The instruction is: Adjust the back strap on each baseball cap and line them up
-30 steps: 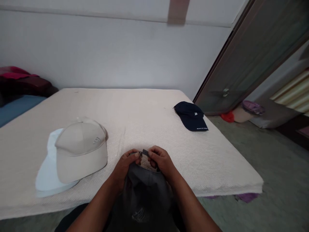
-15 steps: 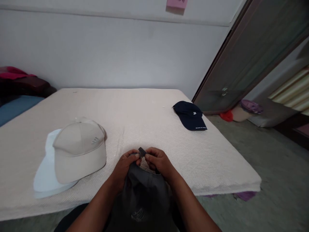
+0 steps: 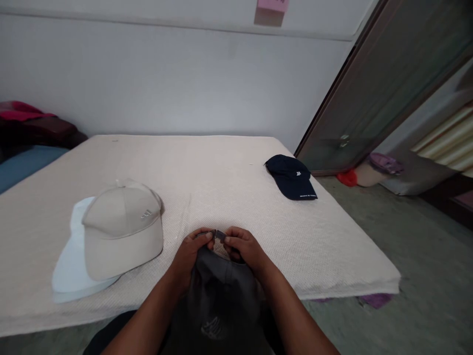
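A dark grey cap with a light emblem is held low in front of me, its strap end uppermost. My left hand pinches one side of the back strap between thumb and fingers. On the other side, my right hand grips the adjustment strap, whose dark end shows between the two hands. To the left, a beige cap rests partly over a pale blue cap. A navy cap with a small white logo lies at the right. The strap's buckle is too small to make out.
All these caps but the grey one lie on a bed with a cream textured cover. Behind it stands a white wall with a pink note. A dark-framed door is at the right, and dark red and blue items are at the left.
The strap end between my hands has tipped lower and flatter. Both hands keep their hold on the grey cap; the other caps have not moved.
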Demonstrator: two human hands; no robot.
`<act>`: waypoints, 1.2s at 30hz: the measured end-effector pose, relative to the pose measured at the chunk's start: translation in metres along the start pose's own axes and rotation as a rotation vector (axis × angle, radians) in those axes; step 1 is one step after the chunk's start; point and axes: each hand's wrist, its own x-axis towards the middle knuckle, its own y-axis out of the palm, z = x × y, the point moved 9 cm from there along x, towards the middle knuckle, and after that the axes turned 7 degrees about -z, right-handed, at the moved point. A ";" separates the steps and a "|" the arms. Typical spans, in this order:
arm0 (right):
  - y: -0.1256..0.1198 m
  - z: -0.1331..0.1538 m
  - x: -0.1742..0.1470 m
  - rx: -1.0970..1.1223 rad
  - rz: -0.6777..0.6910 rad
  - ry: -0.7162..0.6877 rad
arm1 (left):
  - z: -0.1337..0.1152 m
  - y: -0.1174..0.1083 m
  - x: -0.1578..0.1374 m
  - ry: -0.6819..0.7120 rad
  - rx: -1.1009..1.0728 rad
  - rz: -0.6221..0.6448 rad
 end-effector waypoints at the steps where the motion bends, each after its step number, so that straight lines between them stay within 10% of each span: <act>1: -0.001 0.001 0.000 0.001 -0.008 -0.007 | 0.000 -0.001 0.000 0.006 0.007 -0.002; 36: 0.005 0.002 0.001 -0.141 0.060 -0.078 | 0.009 0.002 -0.002 -0.025 0.068 0.032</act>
